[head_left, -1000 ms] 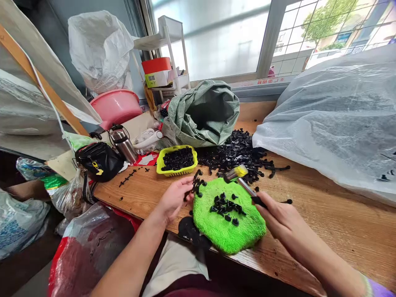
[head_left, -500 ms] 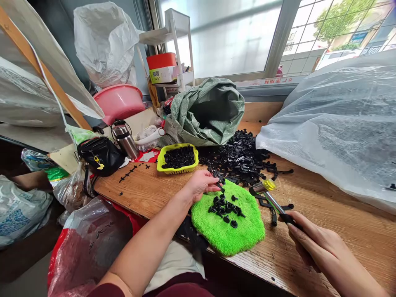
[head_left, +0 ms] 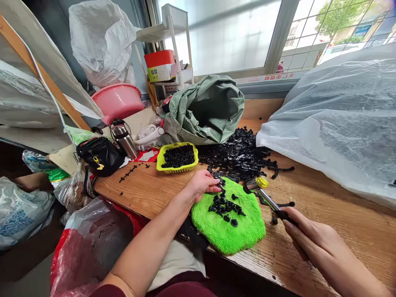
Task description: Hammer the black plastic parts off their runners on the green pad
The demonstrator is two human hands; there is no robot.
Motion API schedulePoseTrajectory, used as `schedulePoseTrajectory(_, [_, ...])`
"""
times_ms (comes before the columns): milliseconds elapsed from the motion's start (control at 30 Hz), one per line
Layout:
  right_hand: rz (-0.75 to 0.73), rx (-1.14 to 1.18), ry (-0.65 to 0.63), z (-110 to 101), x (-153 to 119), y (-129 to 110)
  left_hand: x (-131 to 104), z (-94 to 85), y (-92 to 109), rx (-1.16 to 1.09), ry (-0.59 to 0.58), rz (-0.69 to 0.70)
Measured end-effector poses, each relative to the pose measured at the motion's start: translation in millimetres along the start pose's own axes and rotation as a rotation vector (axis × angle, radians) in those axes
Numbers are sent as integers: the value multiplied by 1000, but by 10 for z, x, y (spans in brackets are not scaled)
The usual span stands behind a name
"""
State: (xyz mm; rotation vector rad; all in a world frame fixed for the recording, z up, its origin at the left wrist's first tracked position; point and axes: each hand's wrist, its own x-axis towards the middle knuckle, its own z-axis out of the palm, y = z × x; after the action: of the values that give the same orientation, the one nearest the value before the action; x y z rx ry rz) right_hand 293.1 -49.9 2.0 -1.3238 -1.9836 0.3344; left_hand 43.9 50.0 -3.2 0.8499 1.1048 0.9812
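My left hand (head_left: 203, 184) is closed on a black plastic part (head_left: 217, 177) at the upper left edge of a bright green cloth (head_left: 229, 239). Wrapped round the black handle of a mallet (head_left: 262, 192), my right hand (head_left: 309, 231) holds it to the right of the cloth. The mallet has a metal head with a yellow face, and it hovers near the cloth's right edge. Several small black plugs (head_left: 227, 206) with round flat heads lie loose on the cloth. My fingers partly hide the part in my left hand.
Behind the cloth spreads a heap of black plastic parts (head_left: 244, 154) before an open green woven sack (head_left: 207, 111). A yellow basket (head_left: 161, 165) of black pieces stands left of it. White plastic sheeting (head_left: 334, 119) covers the right side; a steel flask (head_left: 125, 140) and black bag (head_left: 100, 156) are left.
My right hand has moved the mallet slightly left and up, its head now closer to the cloth and my left hand. The left hand stays nearly in place.
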Motion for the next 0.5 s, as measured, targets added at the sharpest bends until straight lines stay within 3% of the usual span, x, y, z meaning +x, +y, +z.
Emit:
schedulePoseTrajectory(167, [-176, -77, 46, 82, 129, -165, -22, 37, 8, 19, 59, 33])
schedulePoseTrajectory(333, [-185, -235, -137, 232, 265, -176, -16, 55, -14, 11, 57, 73])
schedulePoseTrajectory(500, [-160, -246, -123, 254, 283, -137, -2, 22, -52, 7, 37, 102])
